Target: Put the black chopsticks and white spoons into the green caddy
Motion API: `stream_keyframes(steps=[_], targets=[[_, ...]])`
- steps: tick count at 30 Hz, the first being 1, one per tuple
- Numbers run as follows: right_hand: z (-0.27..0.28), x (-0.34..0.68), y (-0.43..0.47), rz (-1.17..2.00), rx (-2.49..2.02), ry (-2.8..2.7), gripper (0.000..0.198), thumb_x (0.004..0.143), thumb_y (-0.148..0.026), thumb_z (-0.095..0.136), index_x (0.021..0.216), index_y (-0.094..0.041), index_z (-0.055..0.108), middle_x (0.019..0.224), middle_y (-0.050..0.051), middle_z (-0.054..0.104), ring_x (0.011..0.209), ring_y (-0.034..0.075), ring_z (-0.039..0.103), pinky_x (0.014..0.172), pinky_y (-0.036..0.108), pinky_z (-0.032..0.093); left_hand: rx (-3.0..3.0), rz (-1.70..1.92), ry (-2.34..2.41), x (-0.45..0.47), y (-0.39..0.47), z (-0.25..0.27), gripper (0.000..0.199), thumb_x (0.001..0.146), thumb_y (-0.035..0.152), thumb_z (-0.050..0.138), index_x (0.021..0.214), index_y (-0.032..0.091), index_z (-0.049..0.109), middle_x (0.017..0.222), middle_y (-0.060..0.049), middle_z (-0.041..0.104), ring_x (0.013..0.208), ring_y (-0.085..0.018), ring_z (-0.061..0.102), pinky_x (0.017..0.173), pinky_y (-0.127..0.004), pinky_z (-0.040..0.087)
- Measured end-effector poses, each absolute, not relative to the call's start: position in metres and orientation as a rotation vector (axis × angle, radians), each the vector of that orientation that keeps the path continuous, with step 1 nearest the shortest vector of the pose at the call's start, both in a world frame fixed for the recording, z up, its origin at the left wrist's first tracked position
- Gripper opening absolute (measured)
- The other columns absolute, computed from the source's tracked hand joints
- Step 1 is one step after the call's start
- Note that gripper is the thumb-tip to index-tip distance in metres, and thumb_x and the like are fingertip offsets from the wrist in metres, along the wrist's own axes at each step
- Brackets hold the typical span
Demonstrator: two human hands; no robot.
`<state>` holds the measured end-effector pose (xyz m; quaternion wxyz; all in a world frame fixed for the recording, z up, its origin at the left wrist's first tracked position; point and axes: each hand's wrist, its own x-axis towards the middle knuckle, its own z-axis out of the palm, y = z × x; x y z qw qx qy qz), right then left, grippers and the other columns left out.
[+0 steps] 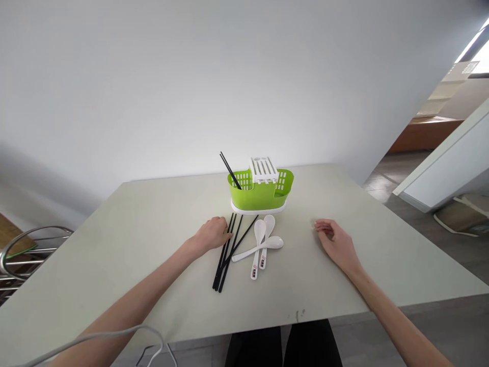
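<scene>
My left hand (212, 234) lies on the table at the left of several black chopsticks (225, 265). Its thumb and fingers are closed around the upper part of the leftmost one. These chopsticks are spread at slight angles, and some cross. Just to their right are three white spoons (263, 244) with one laid across the other two; two handles carry small printed marks. My right hand (338, 244) rests on the table farther right, fingers loosely curved, thumb apart from them, holding nothing. Behind the spoons stands a green cutlery holder (260, 197) with two chopsticks (231, 171) leaning in its left compartment.
A white slotted piece (263, 169) sits over the holder's middle. The pale table (171, 204) meets a white wall (229, 92) at the back. A grey cable (114, 334) crosses the lower left. A metal-framed stool (23, 260) stands past the left edge.
</scene>
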<state>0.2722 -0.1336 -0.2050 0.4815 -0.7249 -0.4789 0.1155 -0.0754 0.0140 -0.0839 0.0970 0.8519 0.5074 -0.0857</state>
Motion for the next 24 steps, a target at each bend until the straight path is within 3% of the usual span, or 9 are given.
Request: stream_keyframes(steps=[4, 10, 17, 19, 24], targets=[[-0.205, 0.272, -0.133, 0.279, -1.756, -1.173, 0.026, 0.085, -0.034, 0.053, 0.105, -0.024, 0.064, 0.104, 0.008, 0.077, 0.094, 0.023, 0.072, 0.088, 0.039, 0.056, 2.56, -0.344, 1.547, -0.074, 0.014, -0.079, 0.012, 0.085, 0.019, 0.062, 0.09, 0.017, 0.073, 0.097, -0.015, 0.075, 0.091, -0.031, 0.074, 0.073, -0.035, 0.051], [-0.207, 0.273, -0.132, 0.286, -1.735, -1.17, 0.026, 0.085, -0.034, 0.052, 0.106, -0.024, 0.064, 0.104, 0.007, 0.076, 0.094, 0.023, 0.072, 0.092, 0.041, 0.055, 2.623, -0.382, 1.641, -0.078, 0.025, -0.075, 0.03, 0.079, -0.001, 0.057, 0.099, 0.012, 0.076, 0.103, -0.022, 0.073, 0.106, -0.036, 0.073, 0.089, -0.043, 0.053], [-0.206, 0.27, -0.131, 0.308, -1.721, -1.156, 0.025, 0.085, -0.033, 0.053, 0.106, -0.024, 0.065, 0.105, 0.007, 0.077, 0.093, 0.022, 0.072, 0.091, 0.04, 0.055, 2.666, -0.266, 1.741, -0.103, 0.052, -0.055, 0.025, 0.083, 0.009, 0.057, 0.094, 0.016, 0.079, 0.099, -0.021, 0.076, 0.103, -0.036, 0.074, 0.087, -0.042, 0.055], [-0.204, 0.269, -0.131, 0.323, -1.732, -1.153, 0.026, 0.085, -0.033, 0.053, 0.106, -0.023, 0.065, 0.106, 0.007, 0.077, 0.093, 0.022, 0.072, 0.091, 0.04, 0.055, 2.655, -0.052, 1.725, -0.109, 0.061, -0.039, 0.023, 0.086, 0.018, 0.06, 0.096, 0.02, 0.08, 0.099, -0.016, 0.079, 0.102, -0.033, 0.075, 0.089, -0.039, 0.056], [-0.201, 0.267, -0.132, 0.333, -1.723, -1.15, 0.026, 0.085, -0.034, 0.052, 0.105, -0.023, 0.065, 0.105, 0.007, 0.077, 0.092, 0.022, 0.072, 0.091, 0.04, 0.055, 2.255, 0.899, 1.548, -0.116, 0.072, 0.015, 0.018, 0.081, 0.039, 0.077, 0.089, 0.023, 0.079, 0.088, -0.006, 0.081, 0.088, -0.031, 0.079, 0.081, -0.037, 0.061]])
